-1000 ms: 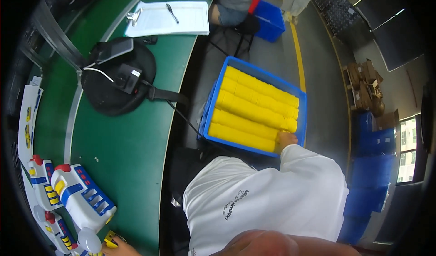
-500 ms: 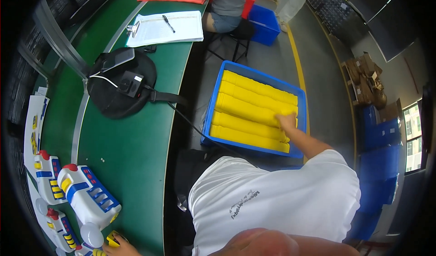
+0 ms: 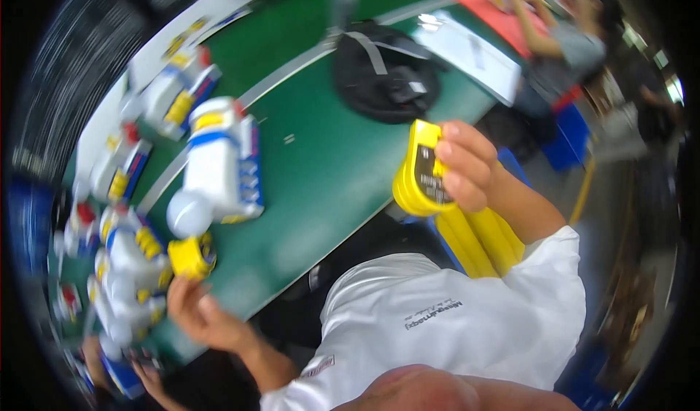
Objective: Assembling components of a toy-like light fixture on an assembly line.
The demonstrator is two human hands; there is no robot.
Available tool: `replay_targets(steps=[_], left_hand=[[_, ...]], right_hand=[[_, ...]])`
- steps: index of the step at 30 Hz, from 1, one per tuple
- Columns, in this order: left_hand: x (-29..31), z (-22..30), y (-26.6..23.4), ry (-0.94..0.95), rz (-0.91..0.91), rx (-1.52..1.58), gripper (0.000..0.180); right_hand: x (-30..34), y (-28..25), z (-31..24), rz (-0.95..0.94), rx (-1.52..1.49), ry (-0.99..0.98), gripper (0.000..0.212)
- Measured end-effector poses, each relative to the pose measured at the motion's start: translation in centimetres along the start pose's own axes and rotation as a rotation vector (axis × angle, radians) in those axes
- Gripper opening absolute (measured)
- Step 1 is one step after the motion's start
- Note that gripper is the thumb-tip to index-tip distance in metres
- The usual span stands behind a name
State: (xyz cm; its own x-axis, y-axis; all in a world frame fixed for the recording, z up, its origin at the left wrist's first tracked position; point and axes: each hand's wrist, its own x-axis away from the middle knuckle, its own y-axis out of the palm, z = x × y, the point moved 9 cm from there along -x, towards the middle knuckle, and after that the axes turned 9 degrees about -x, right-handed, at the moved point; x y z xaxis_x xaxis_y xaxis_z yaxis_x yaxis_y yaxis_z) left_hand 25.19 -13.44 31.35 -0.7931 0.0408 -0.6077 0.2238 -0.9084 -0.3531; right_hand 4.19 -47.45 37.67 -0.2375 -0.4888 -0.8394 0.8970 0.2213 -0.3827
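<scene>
My right hand (image 3: 470, 167) is raised over the table's edge, its fingers closed on a yellow tape measure (image 3: 412, 185) with a dark label on its face. Behind that hand, rows of similar yellow pieces (image 3: 474, 247) fill a crate. My left hand (image 3: 204, 320) is over the table at lower left, fingers loosely apart. Its fingertips are at the lower edge of another yellow tape measure (image 3: 191, 258); blur hides whether they touch. That one lies beside the clear dome of a large white toy (image 3: 215, 163) with blue, red and yellow parts.
More white toys (image 3: 135, 247) crowd the left of the green table (image 3: 328, 170). Farther back are a black round bag (image 3: 379, 72), a clipboard with papers (image 3: 470, 53) and a red mat (image 3: 496, 13) where a co-worker sits. Another person's hands (image 3: 149, 374) show at lower left.
My view has swung left toward the toys. My right hand has come up from the crate with a yellow tape measure. My left hand has loosened from the one on the table.
</scene>
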Motion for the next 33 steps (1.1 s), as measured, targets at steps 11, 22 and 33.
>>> replay_targets(steps=[11,22,33], left_hand=[[4.0,7.8,13.5,-0.528,-0.932,1.086,0.1],[2.8,1.8,0.7,-0.492,-0.304,0.708,0.115],[-16.5,-9.6,9.4,-0.252,-0.379,-0.705,0.102]], right_hand=[[-6.7,12.2,-6.1,0.075,-0.384,-0.467,0.035],[-12.1,23.3,1.2,-0.801,-0.791,-0.034,0.119],[-9.9,32.2,3.2,-1.175,-0.705,-0.011,0.085]])
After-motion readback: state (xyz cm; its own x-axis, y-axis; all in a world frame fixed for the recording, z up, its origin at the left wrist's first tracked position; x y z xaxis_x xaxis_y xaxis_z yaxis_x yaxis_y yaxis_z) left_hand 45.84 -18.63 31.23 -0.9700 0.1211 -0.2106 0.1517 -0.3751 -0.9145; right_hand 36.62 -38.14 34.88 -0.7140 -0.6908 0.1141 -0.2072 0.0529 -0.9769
